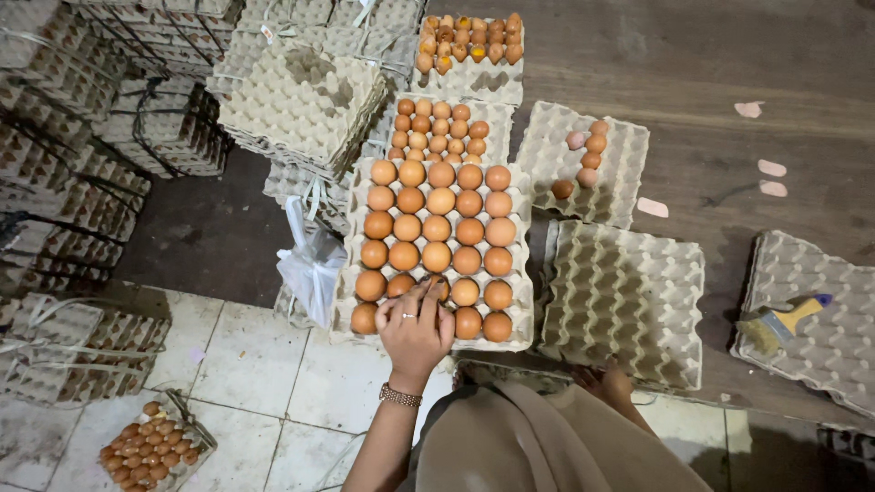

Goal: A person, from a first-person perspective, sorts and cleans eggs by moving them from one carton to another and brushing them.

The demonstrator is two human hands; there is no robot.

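Looking down from head height: a dark floor and pale tiles are covered with grey cardboard egg trays, many tied in tall stacks [100, 118] at the left. Directly ahead sits a full egg tray [519, 314] packed with brown eggs [439, 228] in neat rows. Beyond it lie two more filled trays; to its right, an empty tray stack [624, 301] and a nearly empty tray [556, 146] holding a few eggs. A brush [784, 321] rests on another tray at far right, and a white plastic bag [312, 264] lies left of the full tray.

One hand [415, 333], seemingly the left, with ring and wristwatch, lies palm-down over the tray's near row, fingers spread on eggs, grasping nothing. The other hand is out of view. Judging by this, the last eggs are being settled; next likely calls for gentle, even pressure.
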